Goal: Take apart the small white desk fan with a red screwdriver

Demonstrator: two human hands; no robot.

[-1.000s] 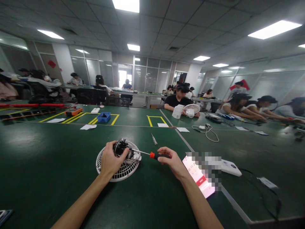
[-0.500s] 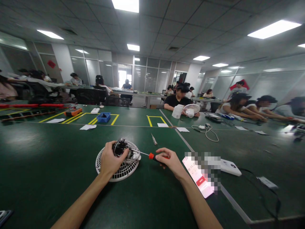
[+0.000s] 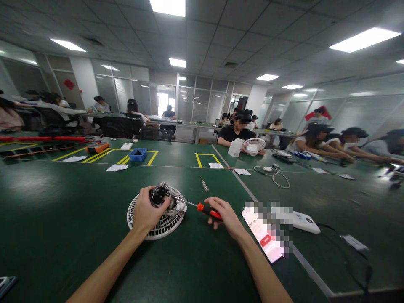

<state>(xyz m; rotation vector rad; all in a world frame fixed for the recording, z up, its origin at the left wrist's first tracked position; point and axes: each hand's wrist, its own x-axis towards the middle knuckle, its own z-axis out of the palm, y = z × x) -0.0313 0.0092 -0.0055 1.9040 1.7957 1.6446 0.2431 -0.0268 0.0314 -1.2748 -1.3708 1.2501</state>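
On the green table lies a round white fan grille (image 3: 164, 229) with a dark motor assembly (image 3: 160, 194) on top of it. My left hand (image 3: 147, 212) is closed around the motor assembly, thumb on the near side. In my right hand (image 3: 222, 214) is a red and black screwdriver (image 3: 210, 211), gripped by its handle. Its metal shaft points left and the tip reaches into the motor assembly; the exact contact spot is too small to make out. Just beyond, a small clear-handled screwdriver (image 3: 204, 184) rests on the table.
Right of my right hand lies a lit phone (image 3: 268, 242), partly blurred, with a white power strip (image 3: 304, 221) behind it. Farther off are a blue bin (image 3: 137, 155), an orange multimeter (image 3: 97, 148) and a coiled cable (image 3: 277, 174). A person (image 3: 235, 132) across the table handles another fan.
My right hand's fingers have shifted on the screwdriver handle, showing more of it. The left hand, motor assembly and grille have stayed put.
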